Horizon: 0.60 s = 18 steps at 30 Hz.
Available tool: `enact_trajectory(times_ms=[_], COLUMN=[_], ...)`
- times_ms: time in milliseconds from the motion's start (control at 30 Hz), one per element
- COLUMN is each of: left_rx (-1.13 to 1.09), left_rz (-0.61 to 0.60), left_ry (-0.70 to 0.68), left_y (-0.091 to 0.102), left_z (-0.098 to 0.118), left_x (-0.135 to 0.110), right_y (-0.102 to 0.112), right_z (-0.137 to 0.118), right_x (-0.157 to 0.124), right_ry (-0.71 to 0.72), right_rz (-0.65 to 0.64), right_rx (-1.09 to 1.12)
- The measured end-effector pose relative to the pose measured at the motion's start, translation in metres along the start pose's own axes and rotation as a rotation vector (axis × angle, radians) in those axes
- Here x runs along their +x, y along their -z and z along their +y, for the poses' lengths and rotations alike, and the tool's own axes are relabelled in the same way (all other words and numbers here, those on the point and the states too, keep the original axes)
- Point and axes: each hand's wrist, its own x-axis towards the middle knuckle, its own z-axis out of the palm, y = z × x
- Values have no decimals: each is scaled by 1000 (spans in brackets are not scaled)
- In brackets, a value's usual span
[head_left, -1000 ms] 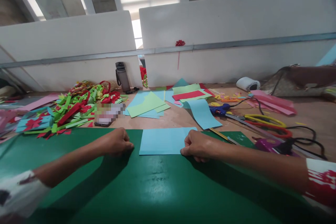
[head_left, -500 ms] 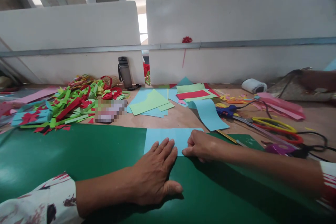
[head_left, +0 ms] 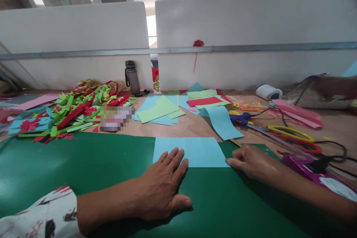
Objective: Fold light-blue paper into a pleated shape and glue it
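Observation:
A light blue sheet of paper (head_left: 203, 152) lies flat near the far edge of the green mat. My left hand (head_left: 164, 182) rests open, its fingertips pressing on the sheet's left part and its thumb spread over the mat. At the lower right corner of the sheet is my right hand (head_left: 248, 161), fingers curled in and thumb tip touching the corner. I see nothing held in it, though the inside of the fist is hidden. A pencil (head_left: 235, 142) lies just beyond that hand, partly covered.
Behind the sheet are a curled blue strip (head_left: 221, 122) and green sheets (head_left: 160, 109). Paper scraps (head_left: 75, 109) pile up at left near a dark bottle (head_left: 132, 78). On the right lie a blue glue gun (head_left: 241, 118), scissors (head_left: 292, 134) and a purple device (head_left: 309, 169) with cables.
My right hand has slid to the right along the lower edge, from the middle of the blue sheet to its corner, uncovering the right part. My left hand stays in place.

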Motion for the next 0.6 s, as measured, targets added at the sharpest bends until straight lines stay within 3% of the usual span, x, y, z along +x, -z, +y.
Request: enact_trajectory(times_ms=[133,233,333,400,433,600], left_rx=[-11,-42,-80,-103,-101,-54], left_rz=[21,124,437,755,833,922], left_ry=[2,-57,-86,-56,-54,-45], left_y=[-1,-5,-7,-4,-2,2], left_z=[1,-7,-30,-53,-66,-110], left_x=[-3,-2,4,12,16,39], right_y=[-5,-12,-22,-29,-32,-37], right_z=[4,2,-5,-10,-13,-17], right_x=[-5,-12,-17,-17,-16,-12], right_ry=[11,35,290,486,555,714], right_rz=[73,291,587,652,654,657], right_rx=[-146,-303,-292,-200,-157,-37])
